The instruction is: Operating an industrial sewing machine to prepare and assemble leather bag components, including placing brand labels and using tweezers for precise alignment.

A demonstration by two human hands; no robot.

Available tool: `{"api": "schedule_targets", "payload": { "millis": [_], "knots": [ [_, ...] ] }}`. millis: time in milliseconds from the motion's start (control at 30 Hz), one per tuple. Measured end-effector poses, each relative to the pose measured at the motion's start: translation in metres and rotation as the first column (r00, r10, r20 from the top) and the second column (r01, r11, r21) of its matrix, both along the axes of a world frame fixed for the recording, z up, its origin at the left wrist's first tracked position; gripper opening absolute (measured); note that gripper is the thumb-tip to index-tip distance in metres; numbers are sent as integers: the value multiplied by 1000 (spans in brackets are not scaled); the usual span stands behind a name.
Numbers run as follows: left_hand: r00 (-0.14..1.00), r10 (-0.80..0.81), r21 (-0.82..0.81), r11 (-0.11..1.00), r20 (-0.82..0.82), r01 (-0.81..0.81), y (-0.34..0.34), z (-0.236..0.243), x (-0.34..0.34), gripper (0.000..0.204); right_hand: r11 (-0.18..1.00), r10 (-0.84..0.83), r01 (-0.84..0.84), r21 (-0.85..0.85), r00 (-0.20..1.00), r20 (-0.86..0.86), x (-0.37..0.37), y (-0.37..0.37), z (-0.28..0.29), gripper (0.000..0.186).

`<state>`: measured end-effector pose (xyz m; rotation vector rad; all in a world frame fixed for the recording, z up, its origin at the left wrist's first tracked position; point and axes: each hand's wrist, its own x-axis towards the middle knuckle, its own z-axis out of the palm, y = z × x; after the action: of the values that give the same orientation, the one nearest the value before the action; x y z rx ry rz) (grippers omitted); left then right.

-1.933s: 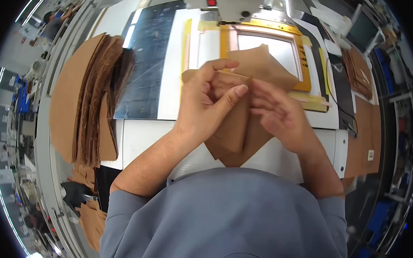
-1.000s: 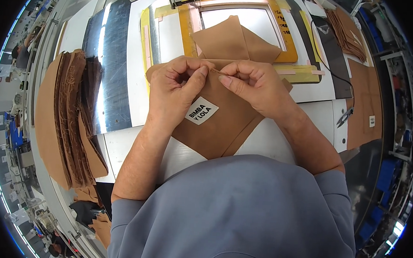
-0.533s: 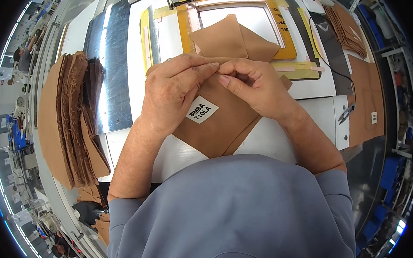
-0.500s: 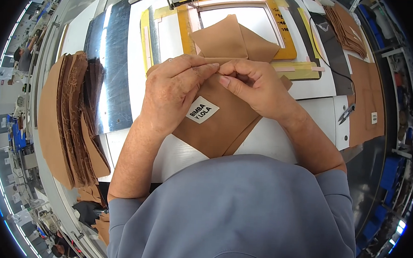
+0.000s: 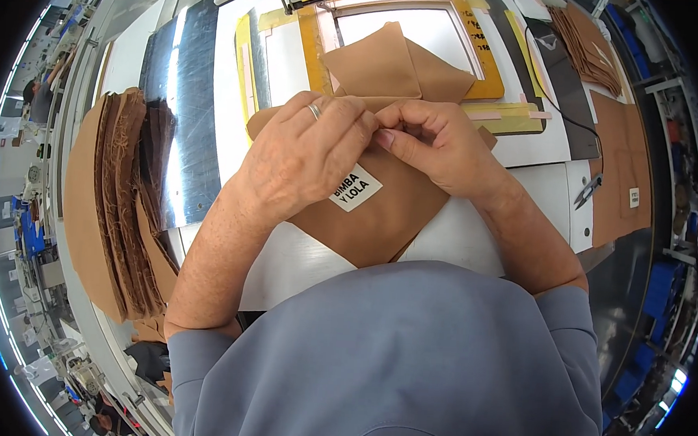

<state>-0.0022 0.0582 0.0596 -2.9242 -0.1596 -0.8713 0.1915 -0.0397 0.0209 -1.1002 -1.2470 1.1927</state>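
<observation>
**Inspector A:** Tan leather piece is noted lying flat on the white table, directly beneath both hands. A small white sewn label with dark print is seen on it, just below the fingers of the left hand.

**Inspector B:** Confirmed. What is recorded for the left hand?

**Inspector A:** Its fingers are curled down and closed in a pinch on the upper edge of the leather piece. A ring is worn on one finger.

**Inspector B:** And the right hand?

**Inspector A:** Its fingers are bent inward and closed on the same edge, with the fingertips of the two hands touching. What exactly is pinched between them cannot be told.

**Inspector B:** Surroundings?

**Inspector A:** A folded flap of the same leather is seen just beyond the fingers, resting over a yellow-framed template. A stack of brown leather cut pieces is observed well to the left of the left hand. Small snips are noted to the right of the right hand, and further tan pieces lie beyond them at the table's right side.
</observation>
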Motion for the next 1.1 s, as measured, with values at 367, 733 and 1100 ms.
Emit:
{"api": "schedule_targets", "payload": {
  "millis": [367, 733, 1100],
  "knots": [
    [914, 333, -766, 642, 234, -37, 6, -8, -13, 9, 998, -7, 4, -65, 999, -39, 2, -1, 9, 19],
    [989, 117, -289, 953, 87, -87, -13, 13, -5, 21, 994, -77, 66, 85, 987, 137, -3, -1, 2, 18],
    [995, 97, -156, 983, -8, -97, -10, 2, 0, 29, 996, -65, 57, 72, 991, 116, -5, -1, 2, 16]
  ]
}}
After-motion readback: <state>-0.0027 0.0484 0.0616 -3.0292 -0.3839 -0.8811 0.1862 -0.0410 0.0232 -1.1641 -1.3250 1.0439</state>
